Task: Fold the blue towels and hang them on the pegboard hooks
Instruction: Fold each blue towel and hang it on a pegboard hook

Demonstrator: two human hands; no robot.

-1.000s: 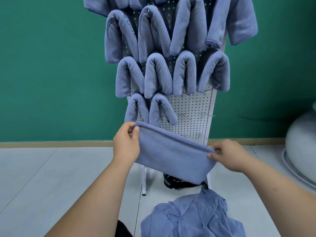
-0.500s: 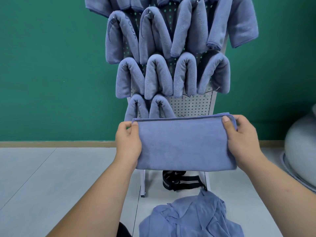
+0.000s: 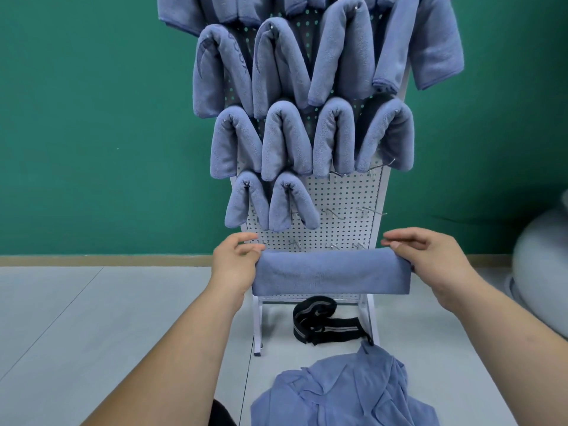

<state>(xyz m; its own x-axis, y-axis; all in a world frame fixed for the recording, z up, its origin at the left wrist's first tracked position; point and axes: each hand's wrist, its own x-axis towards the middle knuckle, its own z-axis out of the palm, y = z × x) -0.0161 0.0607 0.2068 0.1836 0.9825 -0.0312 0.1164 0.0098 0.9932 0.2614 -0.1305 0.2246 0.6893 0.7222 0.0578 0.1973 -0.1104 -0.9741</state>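
A folded blue towel (image 3: 332, 272) stretches as a narrow horizontal band in front of the white pegboard's (image 3: 344, 195) lower part. My left hand (image 3: 235, 265) pinches its left end and my right hand (image 3: 430, 259) pinches its right end. Several folded blue towels (image 3: 285, 139) hang over hooks across the board's upper rows, and two more (image 3: 272, 201) hang at the left of a lower row. Bare metal hooks (image 3: 365, 212) stick out to their right, with another bare row (image 3: 332, 245) just above the held towel.
A heap of loose blue towels (image 3: 344, 392) lies on the grey floor in front of me. A black strap (image 3: 322, 321) lies between the pegboard's legs. A pale rounded object (image 3: 544, 272) sits at the right edge. A green wall (image 3: 92, 118) stands behind.
The towel went from a wide rectangle to a narrower band, folded over once more. Both hands dropped lower in front of the board, uncovering the lower hooks.
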